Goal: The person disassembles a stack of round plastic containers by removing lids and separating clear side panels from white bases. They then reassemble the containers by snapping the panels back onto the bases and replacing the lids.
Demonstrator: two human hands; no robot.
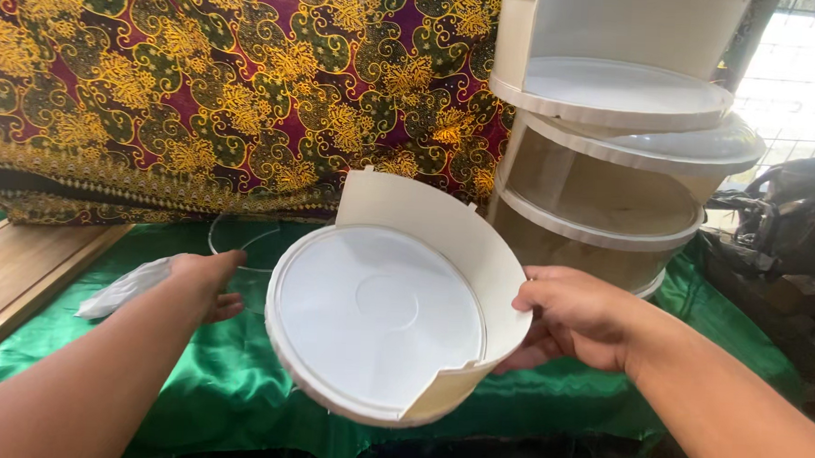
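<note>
Two hands at tray [377,318] | right hand [571,316] closed on tray's wall, tray held tilted left of rack [610,128] | left hand [209,281] loosely curled, empty, left of tray | step: tray being positioned; next, steady alignment is needed.

Two hands are seen, the left hand [209,281] and the right hand [571,318]. One loose round white tier [382,323], with a curved back wall, is held over the green cloth [230,385] near its front edge. One stacked white rack [609,137] is counted at the back right corner of the cloth; three round tiers can be made out in it, and a lower one is partly hidden. Two clear curved panels [243,241] seem to be lying at the back of the cloth, though the outline is faint. One white plastic bag [125,287] is found at the left edge. One patterned fabric [223,87] is hung behind, and one wooden board [27,270] is placed at the left.
</note>
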